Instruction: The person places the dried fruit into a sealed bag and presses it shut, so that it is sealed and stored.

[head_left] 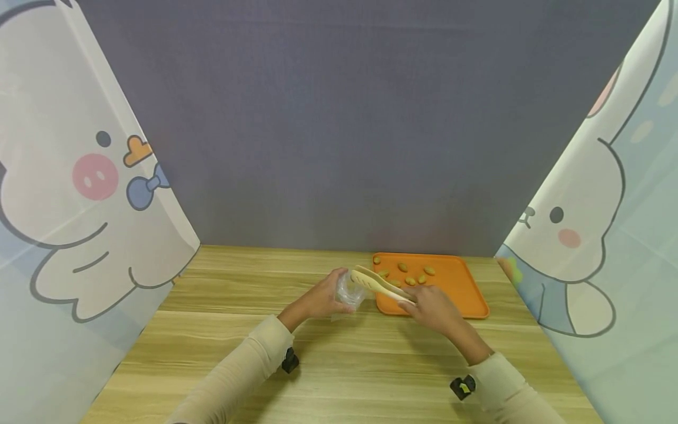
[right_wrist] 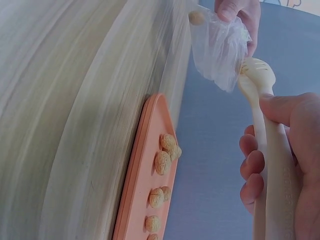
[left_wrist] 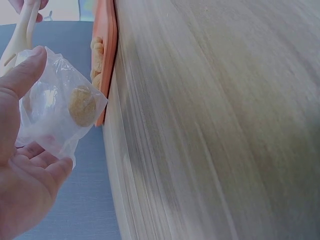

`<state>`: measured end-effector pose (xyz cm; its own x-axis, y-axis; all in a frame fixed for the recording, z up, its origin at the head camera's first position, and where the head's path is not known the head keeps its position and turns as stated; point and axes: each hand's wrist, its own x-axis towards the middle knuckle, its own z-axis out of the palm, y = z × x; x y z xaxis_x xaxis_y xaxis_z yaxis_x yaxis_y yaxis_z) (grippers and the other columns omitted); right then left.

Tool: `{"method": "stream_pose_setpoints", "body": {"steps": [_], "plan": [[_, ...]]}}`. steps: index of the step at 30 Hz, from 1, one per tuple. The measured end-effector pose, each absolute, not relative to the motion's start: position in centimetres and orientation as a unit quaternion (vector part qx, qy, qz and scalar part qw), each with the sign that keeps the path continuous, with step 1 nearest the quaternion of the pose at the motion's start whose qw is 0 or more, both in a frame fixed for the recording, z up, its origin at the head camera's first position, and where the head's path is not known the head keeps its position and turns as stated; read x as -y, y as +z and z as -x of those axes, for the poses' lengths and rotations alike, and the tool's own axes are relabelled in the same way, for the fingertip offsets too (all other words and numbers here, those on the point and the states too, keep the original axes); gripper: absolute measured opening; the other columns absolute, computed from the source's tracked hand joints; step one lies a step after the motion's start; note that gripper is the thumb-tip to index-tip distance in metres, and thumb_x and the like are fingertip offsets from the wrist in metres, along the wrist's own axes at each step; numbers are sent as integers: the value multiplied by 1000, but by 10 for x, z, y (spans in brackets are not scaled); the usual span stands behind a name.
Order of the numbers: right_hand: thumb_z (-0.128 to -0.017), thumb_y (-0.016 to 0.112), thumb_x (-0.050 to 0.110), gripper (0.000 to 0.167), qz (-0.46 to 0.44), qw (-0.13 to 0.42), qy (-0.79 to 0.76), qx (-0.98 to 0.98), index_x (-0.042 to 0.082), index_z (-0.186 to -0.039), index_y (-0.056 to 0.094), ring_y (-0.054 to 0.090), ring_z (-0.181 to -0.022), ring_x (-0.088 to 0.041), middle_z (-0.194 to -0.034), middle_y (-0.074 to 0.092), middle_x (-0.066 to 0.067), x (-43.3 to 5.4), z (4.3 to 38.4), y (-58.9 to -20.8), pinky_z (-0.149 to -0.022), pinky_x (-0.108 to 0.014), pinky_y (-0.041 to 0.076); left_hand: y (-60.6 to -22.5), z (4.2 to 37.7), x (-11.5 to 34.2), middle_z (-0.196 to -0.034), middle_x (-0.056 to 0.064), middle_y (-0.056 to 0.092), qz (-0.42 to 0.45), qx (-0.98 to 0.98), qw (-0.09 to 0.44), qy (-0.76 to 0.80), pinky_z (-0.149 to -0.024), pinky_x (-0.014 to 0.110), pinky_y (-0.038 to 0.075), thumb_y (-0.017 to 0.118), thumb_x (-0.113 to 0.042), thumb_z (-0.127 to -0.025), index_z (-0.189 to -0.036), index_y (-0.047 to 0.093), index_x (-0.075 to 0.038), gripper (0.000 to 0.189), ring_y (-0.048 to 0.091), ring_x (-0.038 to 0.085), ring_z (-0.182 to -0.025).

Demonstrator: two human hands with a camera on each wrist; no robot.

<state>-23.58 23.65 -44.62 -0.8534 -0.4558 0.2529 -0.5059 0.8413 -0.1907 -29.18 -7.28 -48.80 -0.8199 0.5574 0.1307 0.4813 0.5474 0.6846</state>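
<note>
The right hand (head_left: 433,307) grips tongs (right_wrist: 275,150) apparently marked "COOKER", the rest blurred. The left hand (head_left: 323,295) holds a bag (left_wrist: 56,117).

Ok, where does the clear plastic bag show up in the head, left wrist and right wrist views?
Head: the plastic bag is below centre, slightly right, held by the left hand.
Left wrist: the plastic bag is in the left part, above mid-height.
Right wrist: the plastic bag is near the top, right of centre.
Shared landmark: the orange tray, visible in all three.
</note>
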Motion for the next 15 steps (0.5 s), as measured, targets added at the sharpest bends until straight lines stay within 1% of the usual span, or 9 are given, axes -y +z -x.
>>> {"method": "stream_pose_setpoints", "body": {"steps": [6, 13, 15], "plan": [[-95, 72, 30, 44, -239, 84, 146, 956, 2, -128, 70, 36, -49, -3, -68, 59, 8, -235, 237, -448, -46, -20, 33, -487, 290, 72, -141, 21, 52, -297, -873, 40, 386, -99, 46, 50, 90, -32, -78, -155, 27, 1, 105, 58, 29, -117], [-96, 70, 32, 48, -230, 75, 147, 959, 2, -133, 67, 34, -48, -3, -62, 50, 10, -235, 237, -447, -45, -21, 31, -487, 290, 72, -143, 21, 51, -294, -875, 40, 382, -101, 46, 50, 89, -33, -79, -156, 26, 0, 105, 59, 29, -119], [-96, 70, 33, 49, -226, 74, 146, 960, 2, -134, 66, 33, -48, -4, -62, 49, 10, -234, 237, -446, -45, -21, 31, -487, 291, 72, -141, 20, 52, -293, -876, 41, 381, -100, 45, 50, 89, -34, -79, -156, 26, -1, 105, 59, 29, -119]]}}
